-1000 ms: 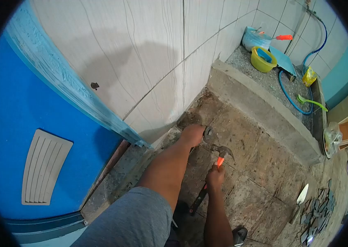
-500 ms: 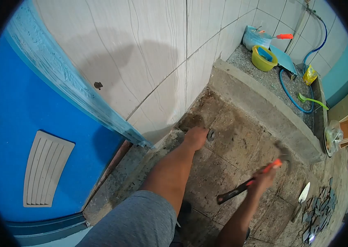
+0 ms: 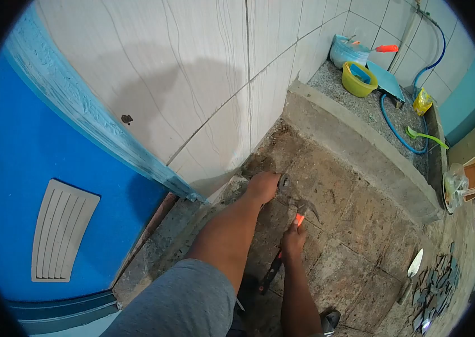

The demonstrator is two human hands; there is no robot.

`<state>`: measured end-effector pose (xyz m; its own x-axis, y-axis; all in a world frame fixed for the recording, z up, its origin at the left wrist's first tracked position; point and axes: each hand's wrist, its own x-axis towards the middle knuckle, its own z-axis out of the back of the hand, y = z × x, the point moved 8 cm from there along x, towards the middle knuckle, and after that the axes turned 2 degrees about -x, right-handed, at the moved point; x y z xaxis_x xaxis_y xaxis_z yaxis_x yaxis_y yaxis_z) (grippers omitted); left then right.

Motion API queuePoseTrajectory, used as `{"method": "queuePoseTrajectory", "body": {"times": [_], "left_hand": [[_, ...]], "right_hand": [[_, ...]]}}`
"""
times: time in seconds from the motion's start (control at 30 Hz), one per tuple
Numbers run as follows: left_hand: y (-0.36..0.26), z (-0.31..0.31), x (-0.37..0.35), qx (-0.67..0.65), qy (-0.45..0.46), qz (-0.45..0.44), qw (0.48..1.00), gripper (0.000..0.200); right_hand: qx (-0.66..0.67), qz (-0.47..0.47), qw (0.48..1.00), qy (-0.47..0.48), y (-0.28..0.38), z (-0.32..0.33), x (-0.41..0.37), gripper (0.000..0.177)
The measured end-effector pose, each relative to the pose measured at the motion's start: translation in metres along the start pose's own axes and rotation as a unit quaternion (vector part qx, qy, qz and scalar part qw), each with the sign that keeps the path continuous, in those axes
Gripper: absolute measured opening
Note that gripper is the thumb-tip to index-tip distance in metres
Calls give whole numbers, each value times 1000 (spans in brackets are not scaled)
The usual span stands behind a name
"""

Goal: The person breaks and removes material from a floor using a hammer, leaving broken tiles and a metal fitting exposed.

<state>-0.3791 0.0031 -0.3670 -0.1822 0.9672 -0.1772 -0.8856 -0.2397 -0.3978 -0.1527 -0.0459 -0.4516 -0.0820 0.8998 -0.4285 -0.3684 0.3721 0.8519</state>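
Observation:
My left hand (image 3: 264,186) is closed around a chisel (image 3: 284,181), low over the dirty floor near the wall. Only the chisel's round, dark end shows beyond the fist; its blade is hidden. My right hand (image 3: 293,242) grips a claw hammer (image 3: 300,218) by its orange and black handle. The hammer's head lies close beside the chisel's round end in this view, with the claw pointing right.
A blue door (image 3: 18,157) with a vent is at left, beside a tiled wall (image 3: 192,67). A raised ledge (image 3: 355,137) bears a yellow bowl (image 3: 359,80) and blue hose. At right are a trowel (image 3: 415,263) and a pile of broken tile pieces (image 3: 437,289).
My right hand has swung the hammer left, bringing its head from the right side of the floor to the chisel's end. My left hand has shifted slightly left.

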Motion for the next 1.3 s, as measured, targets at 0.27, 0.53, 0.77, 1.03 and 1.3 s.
{"method": "queuePoseTrajectory", "body": {"times": [0.27,0.53,0.77,1.03,1.3], "left_hand": [[2,-10,0,24,61,13,998,46],[3,-7,4,84,18,5,996,30],[-4,-11,1,99,47,-8,994,25],[-15,-36,9,93,-16,-46,995,17],[-5,-18,12,76,58,14,995,34]], "right_hand": [[162,61,968,-180,83,126,-6,40],[82,193,841,-499,159,198,-58,46],[38,-5,999,-6,39,-6,-25,32],[77,-39,993,-76,-1,60,-3,39],[163,5,967,-197,63,185,10,36]]}}
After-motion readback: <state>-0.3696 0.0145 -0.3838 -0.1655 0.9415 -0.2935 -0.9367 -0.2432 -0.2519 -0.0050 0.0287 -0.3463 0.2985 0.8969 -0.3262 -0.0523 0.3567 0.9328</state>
